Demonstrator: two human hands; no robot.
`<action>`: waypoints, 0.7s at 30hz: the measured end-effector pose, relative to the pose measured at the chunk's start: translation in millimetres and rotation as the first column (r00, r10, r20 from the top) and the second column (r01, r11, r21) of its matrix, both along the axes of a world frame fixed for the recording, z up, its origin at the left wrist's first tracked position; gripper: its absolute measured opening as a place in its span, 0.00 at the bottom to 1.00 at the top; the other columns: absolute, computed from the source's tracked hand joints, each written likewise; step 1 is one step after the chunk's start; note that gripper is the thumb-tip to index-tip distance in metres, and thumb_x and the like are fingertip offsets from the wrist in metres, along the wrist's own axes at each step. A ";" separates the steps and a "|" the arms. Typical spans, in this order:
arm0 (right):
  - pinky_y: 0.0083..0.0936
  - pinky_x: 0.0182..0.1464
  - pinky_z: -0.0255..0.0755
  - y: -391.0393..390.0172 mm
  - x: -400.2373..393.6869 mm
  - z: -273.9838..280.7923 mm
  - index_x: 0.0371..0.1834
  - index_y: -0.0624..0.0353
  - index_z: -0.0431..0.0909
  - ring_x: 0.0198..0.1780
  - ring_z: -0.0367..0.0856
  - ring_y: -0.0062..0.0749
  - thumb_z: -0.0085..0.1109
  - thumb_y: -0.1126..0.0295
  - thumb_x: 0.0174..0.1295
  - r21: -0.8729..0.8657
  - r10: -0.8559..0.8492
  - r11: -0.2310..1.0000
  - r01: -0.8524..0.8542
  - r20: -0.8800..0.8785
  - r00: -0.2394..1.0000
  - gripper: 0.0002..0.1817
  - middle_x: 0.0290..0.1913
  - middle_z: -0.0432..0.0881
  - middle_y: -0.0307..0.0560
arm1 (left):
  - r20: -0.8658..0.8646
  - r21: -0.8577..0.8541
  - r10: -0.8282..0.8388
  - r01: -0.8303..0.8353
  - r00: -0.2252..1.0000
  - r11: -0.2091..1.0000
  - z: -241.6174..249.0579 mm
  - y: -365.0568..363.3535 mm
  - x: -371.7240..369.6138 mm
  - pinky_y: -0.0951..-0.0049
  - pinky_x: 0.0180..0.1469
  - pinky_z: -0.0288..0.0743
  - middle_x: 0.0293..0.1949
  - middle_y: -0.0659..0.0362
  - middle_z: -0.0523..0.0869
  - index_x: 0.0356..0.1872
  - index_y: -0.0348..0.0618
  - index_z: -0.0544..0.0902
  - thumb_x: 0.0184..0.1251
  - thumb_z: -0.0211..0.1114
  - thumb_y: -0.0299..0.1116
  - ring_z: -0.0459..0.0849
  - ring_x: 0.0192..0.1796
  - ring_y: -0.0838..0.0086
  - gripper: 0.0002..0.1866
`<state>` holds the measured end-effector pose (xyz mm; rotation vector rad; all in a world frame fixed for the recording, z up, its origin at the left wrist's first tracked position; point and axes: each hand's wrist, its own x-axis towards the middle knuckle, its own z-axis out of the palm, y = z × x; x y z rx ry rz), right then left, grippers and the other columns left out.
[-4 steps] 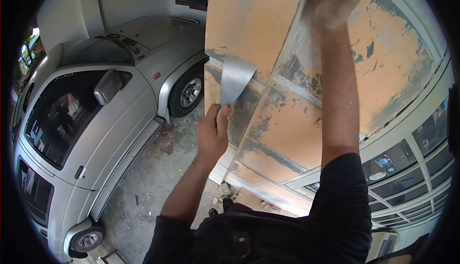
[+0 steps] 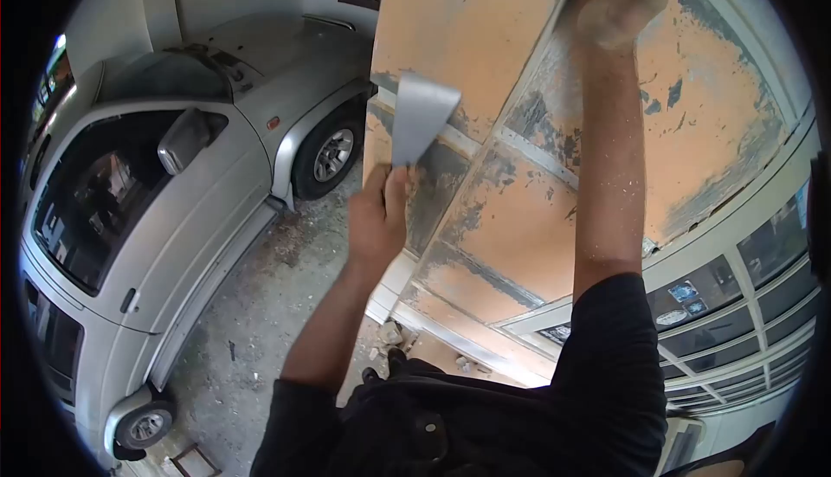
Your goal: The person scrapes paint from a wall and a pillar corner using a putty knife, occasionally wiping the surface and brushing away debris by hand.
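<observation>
My left hand [image 2: 377, 217] is closed around a paint scraper [image 2: 421, 118], its wide metal blade pointing up. That blade overlaps the lower part of an orange-painted wooden door [image 2: 472, 35], whose paint is worn to grey in patches. Up at the top right, my right hand [image 2: 619, 14] lies against the worn panelled surface, thumb spread out and the other fingers partly cut off by the frame edge. Pale flecks dot my right forearm.
A silver car [image 2: 203, 226] is parked on the left, over a concrete floor [image 2: 268, 304] strewn with debris. White-framed windows [image 2: 705, 304] run along the lower right. Broken rubble [image 2: 391, 333] lies near my feet.
The scraper and my left hand have moved slightly up along the door. My right hand keeps its place on the panel while the whole view shifts a little.
</observation>
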<state>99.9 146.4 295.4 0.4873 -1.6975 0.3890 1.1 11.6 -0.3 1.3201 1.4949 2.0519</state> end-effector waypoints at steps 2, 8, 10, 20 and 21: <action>0.50 0.88 0.37 12.0 14.2 1.6 0.87 0.67 0.52 0.89 0.44 0.53 0.30 0.08 0.57 0.044 0.195 0.978 -0.202 0.127 0.972 0.74 0.89 0.45 0.63 | 0.011 0.033 0.005 -0.006 1.000 0.999 29.6 8.3 -20.3 0.76 0.25 0.54 0.20 0.70 0.67 0.40 0.37 0.80 0.90 0.55 0.42 0.63 0.24 0.88 0.19; 0.53 0.88 0.35 4.9 -2.8 -3.1 0.85 0.67 0.59 0.91 0.35 0.53 0.30 0.07 0.56 0.071 -0.048 0.996 0.052 -0.052 0.997 0.73 0.91 0.36 0.61 | -0.060 0.072 0.040 -0.036 0.997 0.997 5.8 12.7 -34.4 0.77 0.26 0.56 0.20 0.71 0.68 0.38 0.38 0.79 0.90 0.55 0.44 0.62 0.25 0.88 0.20; 0.53 0.88 0.35 2.3 -4.9 -3.4 0.85 0.68 0.59 0.91 0.35 0.53 0.31 0.08 0.58 0.062 -0.068 0.995 0.072 -0.071 0.995 0.72 0.91 0.36 0.61 | -0.050 -0.072 0.018 -0.022 0.999 0.997 -2.6 8.7 -34.4 0.63 0.31 0.73 0.23 0.49 0.80 0.44 0.36 0.82 0.88 0.56 0.45 0.76 0.23 0.68 0.19; 0.55 0.87 0.37 -0.3 10.6 -1.0 0.83 0.73 0.60 0.90 0.36 0.57 0.31 0.13 0.64 0.151 -0.018 0.989 0.009 0.054 0.998 0.68 0.91 0.37 0.64 | -0.219 0.022 0.116 -0.114 0.969 0.993 49.2 8.9 -59.9 0.64 0.33 0.74 0.23 0.47 0.81 0.44 0.36 0.81 0.88 0.56 0.44 0.79 0.24 0.66 0.19; 0.55 0.87 0.37 9.2 11.3 1.2 0.83 0.73 0.60 0.90 0.36 0.57 0.31 0.13 0.64 0.150 -0.014 0.989 0.008 0.044 0.999 0.68 0.91 0.37 0.64 | -0.171 -0.036 0.066 -0.073 0.983 0.997 37.1 7.0 -55.4 0.64 0.33 0.74 0.24 0.46 0.81 0.45 0.36 0.81 0.88 0.56 0.44 0.79 0.25 0.65 0.19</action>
